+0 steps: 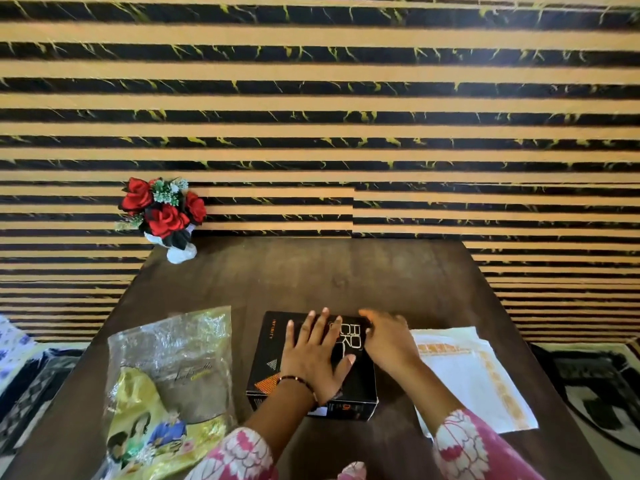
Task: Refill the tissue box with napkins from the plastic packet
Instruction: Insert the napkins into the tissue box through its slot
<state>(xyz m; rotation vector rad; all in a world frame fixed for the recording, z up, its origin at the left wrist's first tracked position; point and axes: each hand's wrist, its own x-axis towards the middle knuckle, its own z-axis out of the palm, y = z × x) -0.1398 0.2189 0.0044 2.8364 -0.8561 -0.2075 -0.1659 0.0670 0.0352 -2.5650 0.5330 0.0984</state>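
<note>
A black tissue box [273, 355] with orange and white print lies on the dark wooden table [346, 278], near its front middle. My left hand [315, 358] rests flat on the box's lid, fingers spread. My right hand [389, 337] touches the box's right top edge, fingers curled against it. A clear and yellow plastic packet [169, 382] lies flat to the left of the box. A stack of white napkins [474, 375] with orange borders lies to the right of the box, partly under my right forearm.
A white vase with red artificial roses [162, 216] stands at the table's back left corner. A striped black and tan wall rises right behind the table. Patterned fabric shows beyond both side edges.
</note>
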